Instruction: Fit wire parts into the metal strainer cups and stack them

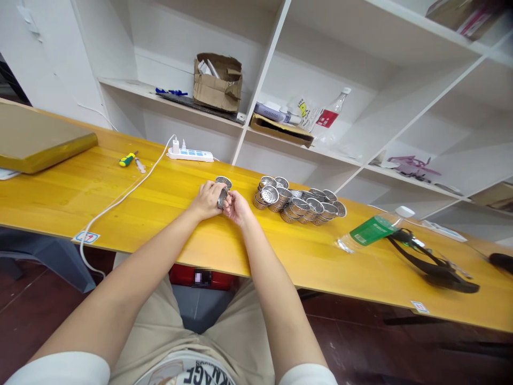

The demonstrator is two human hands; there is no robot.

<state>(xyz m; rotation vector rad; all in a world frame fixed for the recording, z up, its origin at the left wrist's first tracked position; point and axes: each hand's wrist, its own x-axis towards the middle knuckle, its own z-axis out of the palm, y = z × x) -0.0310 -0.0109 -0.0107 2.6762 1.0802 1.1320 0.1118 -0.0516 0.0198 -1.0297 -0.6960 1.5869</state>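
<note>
My left hand is wrapped round a small metal strainer cup, tipped on its side with its opening toward my right. The fingers of my right hand are closed at the cup's rim; whether they pinch anything else is too small to tell. Just behind my hands stands another perforated metal strainer cup, its lower part hidden by my left hand. To the right is a group of several more such strainer cups, some stacked inside or on one another.
A power strip with a white cable lies at the back. Left of it are a green-and-yellow screwdriver and a large flat box. On the right lie a green-labelled bottle and a black strap. Shelves stand behind the table.
</note>
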